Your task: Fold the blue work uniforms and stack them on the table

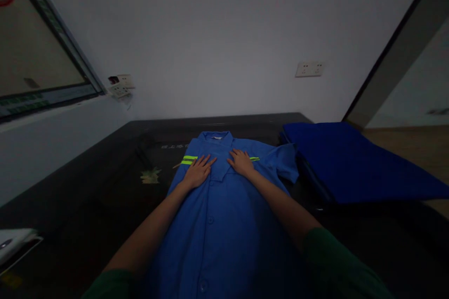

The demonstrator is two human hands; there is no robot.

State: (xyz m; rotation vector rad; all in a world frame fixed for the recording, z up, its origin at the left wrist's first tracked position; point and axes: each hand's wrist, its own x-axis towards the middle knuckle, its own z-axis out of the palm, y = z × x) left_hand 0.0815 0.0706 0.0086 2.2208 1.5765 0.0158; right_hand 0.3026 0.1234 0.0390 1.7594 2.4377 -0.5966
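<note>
On tbl (112, 163), shirt (231, 215) lies fore-aft, collar (227, 139) twd wall (217, 46), hem unclear.

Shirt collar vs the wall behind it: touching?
Apart. The head view shows a strip of dark tabletop between the far edge of the collar and the wall.

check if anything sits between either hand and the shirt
Nothing visible does: the left hand and right hand both rest on the shirt. The blue cloth lies to the right, away from both.
</note>
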